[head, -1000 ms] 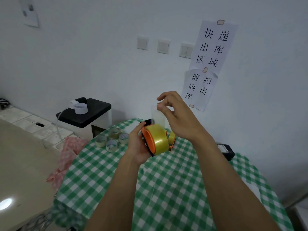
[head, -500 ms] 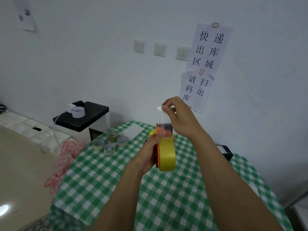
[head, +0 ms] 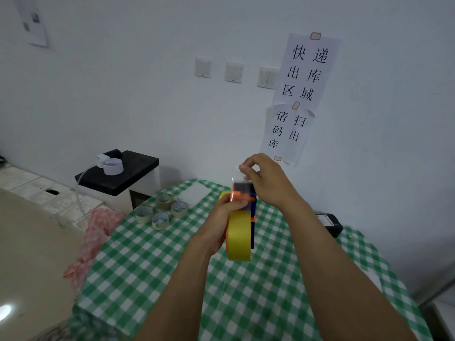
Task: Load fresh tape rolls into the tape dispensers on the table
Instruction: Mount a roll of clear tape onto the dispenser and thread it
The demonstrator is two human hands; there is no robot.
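Checked worktop [head: 152, 267] below. Dispenser [head: 242, 196] w/ yellow roll [head: 238, 239] gripped in L hand [head: 219, 222]; tape end [head: 242, 172] pinched by R hand [head: 268, 183], prob. for threading.

upper wall sheet [head: 309, 70] 快递出库区域, lower wall sheet [head: 286, 132] 请扫码出库

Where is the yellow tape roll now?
Head view, centre: the yellow tape roll sits in the dispenser gripped by the left hand, over the checked table, below the right hand pinching its end.
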